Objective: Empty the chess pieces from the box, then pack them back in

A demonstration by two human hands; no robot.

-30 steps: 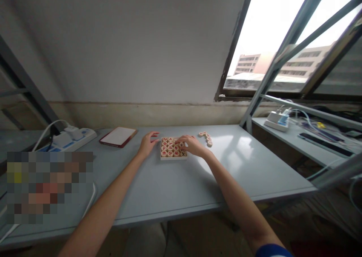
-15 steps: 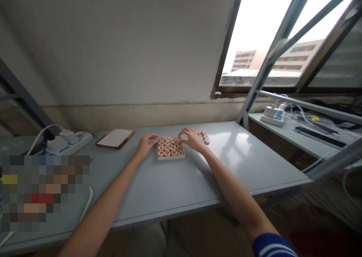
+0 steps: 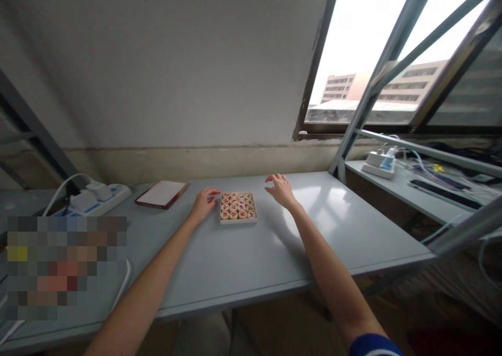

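A shallow white box [image 3: 240, 221] sits on the grey desk, filled with rows of round wooden xiangqi pieces [image 3: 234, 208] bearing red and dark characters. At its left side rests my left hand [image 3: 204, 203], fingers loosely apart and holding nothing. My right hand [image 3: 281, 191] hovers to the right of the box, clear of it, with thumb and fingers spread. No piece shows between those fingers. The loose pieces at that spot are out of sight, and the right hand covers the place.
A flat red-edged box lid or tray [image 3: 161, 194] with a white face lies at the back left. Beside it is a white power strip [image 3: 112, 195] with plugs and cables. Metal bed-frame posts [image 3: 355, 118] rise at the right, near another desk with cables.
My right hand has moved off the box to the right, over where the loose pieces lay. My left hand stays by the box's left side. The view has shifted slightly.
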